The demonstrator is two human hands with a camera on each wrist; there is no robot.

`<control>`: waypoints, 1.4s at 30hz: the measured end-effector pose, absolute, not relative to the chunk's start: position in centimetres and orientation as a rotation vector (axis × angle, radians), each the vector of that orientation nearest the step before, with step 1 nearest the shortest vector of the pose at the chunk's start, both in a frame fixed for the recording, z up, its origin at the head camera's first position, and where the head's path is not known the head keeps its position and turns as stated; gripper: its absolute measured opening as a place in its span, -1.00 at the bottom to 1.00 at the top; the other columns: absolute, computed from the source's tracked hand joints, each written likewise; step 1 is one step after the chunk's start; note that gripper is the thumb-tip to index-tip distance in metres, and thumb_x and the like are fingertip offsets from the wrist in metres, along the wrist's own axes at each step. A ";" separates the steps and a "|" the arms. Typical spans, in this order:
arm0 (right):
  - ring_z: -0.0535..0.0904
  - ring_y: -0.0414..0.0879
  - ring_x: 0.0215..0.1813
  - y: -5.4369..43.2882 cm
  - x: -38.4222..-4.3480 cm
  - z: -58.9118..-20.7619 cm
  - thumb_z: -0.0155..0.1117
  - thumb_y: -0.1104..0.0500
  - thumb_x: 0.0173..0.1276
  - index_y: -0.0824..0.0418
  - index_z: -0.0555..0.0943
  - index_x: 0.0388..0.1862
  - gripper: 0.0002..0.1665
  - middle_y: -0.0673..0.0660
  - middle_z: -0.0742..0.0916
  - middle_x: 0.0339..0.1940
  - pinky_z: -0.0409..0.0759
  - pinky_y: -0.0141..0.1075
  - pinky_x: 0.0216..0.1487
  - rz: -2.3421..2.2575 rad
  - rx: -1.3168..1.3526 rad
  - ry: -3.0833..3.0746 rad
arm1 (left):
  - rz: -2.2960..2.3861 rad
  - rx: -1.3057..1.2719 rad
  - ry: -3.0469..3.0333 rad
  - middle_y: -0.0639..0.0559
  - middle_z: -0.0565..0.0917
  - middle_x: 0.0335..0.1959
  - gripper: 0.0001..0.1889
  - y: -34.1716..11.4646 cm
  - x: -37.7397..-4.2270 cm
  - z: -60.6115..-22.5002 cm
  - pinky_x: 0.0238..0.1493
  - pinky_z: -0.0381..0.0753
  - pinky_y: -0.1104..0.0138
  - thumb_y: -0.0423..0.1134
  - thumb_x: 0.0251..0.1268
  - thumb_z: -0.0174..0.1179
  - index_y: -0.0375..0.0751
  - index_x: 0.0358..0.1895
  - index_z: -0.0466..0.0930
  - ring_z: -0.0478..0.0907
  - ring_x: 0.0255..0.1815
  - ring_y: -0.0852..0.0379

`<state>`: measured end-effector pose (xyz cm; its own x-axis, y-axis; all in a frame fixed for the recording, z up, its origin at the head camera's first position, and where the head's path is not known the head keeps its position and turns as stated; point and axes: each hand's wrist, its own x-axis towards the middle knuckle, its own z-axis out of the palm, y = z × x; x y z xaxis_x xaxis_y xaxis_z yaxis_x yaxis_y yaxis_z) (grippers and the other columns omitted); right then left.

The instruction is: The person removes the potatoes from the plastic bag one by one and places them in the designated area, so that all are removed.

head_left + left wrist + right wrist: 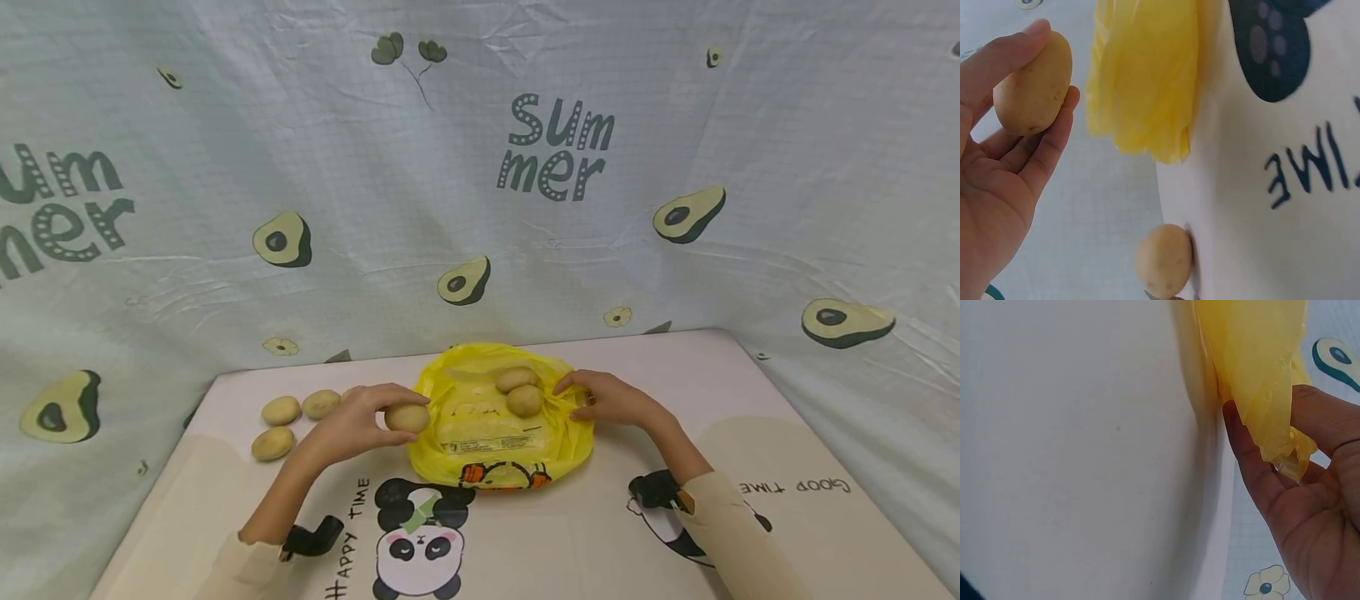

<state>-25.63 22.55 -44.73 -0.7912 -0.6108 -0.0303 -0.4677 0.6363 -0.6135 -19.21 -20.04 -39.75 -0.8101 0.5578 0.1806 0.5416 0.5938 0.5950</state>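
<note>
A yellow plastic bag (487, 467) lies spread on the table, its mouth facing up, with two potatoes (524, 401) in its right part. Between thumb and fingers my left hand (351, 427) holds a potato (407, 417) at the bag's left edge. The left wrist view shows this potato (1034, 84) clearly, apart from the yellow plastic (1141, 75). On the other side, my right hand (611, 397) pinches the bag's right rim. Its thumb and fingers lie on either side of the crumpled plastic (1266, 406) in the right wrist view.
Left of the bag, several loose potatoes (281, 411) lie on the table (570, 542), one partly behind my left hand. The table cover has panda prints and lettering. A pale curtain (360, 200) with avocado prints hangs behind the table's far edge.
</note>
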 end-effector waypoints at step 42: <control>0.48 0.01 0.12 22.5 -25.6 -45.2 0.44 0.19 0.35 0.08 0.60 0.20 -0.55 0.14 0.64 0.24 0.45 0.09 0.29 -0.887 -0.896 2.655 | 1.003 0.808 2.984 -0.04 0.70 0.12 -0.47 -28.6 -17.7 -41.5 -0.02 0.59 0.40 -0.32 0.00 0.58 -0.12 0.13 0.71 0.57 -0.01 0.18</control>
<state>-25.61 22.51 -45.23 -0.7955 -0.6059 0.0007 -0.4846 0.6356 -0.6009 -17.68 -28.63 -41.47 -0.8709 0.4216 0.2526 0.4886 0.6870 0.5379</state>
